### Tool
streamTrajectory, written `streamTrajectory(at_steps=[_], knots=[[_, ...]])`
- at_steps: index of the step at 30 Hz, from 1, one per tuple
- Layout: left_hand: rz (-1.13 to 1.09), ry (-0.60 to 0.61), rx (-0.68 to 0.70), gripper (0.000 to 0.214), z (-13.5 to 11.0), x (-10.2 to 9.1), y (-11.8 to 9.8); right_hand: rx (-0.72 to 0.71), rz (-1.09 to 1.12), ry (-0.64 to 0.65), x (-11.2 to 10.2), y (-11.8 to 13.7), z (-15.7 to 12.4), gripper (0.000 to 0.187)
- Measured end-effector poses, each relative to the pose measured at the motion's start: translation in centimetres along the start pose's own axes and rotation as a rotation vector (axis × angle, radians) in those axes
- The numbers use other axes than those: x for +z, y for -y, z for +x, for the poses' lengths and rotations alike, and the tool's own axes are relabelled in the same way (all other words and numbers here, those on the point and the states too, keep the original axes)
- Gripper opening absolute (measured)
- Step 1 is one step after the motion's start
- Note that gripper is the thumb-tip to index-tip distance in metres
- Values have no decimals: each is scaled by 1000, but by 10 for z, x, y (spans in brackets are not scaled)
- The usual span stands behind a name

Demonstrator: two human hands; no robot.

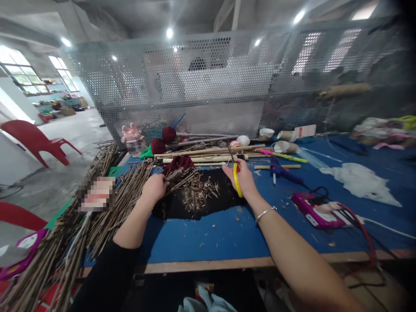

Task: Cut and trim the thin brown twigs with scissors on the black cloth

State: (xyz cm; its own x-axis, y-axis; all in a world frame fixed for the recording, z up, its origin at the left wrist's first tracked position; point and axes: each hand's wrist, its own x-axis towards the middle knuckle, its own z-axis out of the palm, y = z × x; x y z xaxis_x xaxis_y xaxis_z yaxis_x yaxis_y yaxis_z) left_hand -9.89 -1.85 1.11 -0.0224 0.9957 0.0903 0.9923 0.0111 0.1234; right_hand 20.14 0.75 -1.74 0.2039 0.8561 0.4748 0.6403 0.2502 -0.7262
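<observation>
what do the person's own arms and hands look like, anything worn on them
The left hand is ungloved, with a plain black sleeve covering the arm from mid-forearm. The right hand is ungloved too; its wrist wears a slim silver bangle, and no sleeve shows.

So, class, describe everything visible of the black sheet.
The black sheet lies roughly flat on the blue tabletop, its edges uneven. It looks dull; whether cloth or rubber, I cannot tell. Broken twig pieces litter its middle. The left hand holds twigs over its left part; the right hand is by its right end, contact unclear.
</observation>
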Motion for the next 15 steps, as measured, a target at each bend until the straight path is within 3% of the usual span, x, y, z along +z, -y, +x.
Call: streamTrajectory(at_steps=[4, 8, 15], knots=[[-63, -28, -21, 32, 10, -21, 12, 136, -322, 113, -19, -8, 11, 63], [-181, -91, -14, 30, 16, -40, 20, 203, -645, 317, -49, -13, 11, 47], [-792, -60, -61, 20, 10, -65, 28, 283, -928, 554, -80, -38, -13, 43]])
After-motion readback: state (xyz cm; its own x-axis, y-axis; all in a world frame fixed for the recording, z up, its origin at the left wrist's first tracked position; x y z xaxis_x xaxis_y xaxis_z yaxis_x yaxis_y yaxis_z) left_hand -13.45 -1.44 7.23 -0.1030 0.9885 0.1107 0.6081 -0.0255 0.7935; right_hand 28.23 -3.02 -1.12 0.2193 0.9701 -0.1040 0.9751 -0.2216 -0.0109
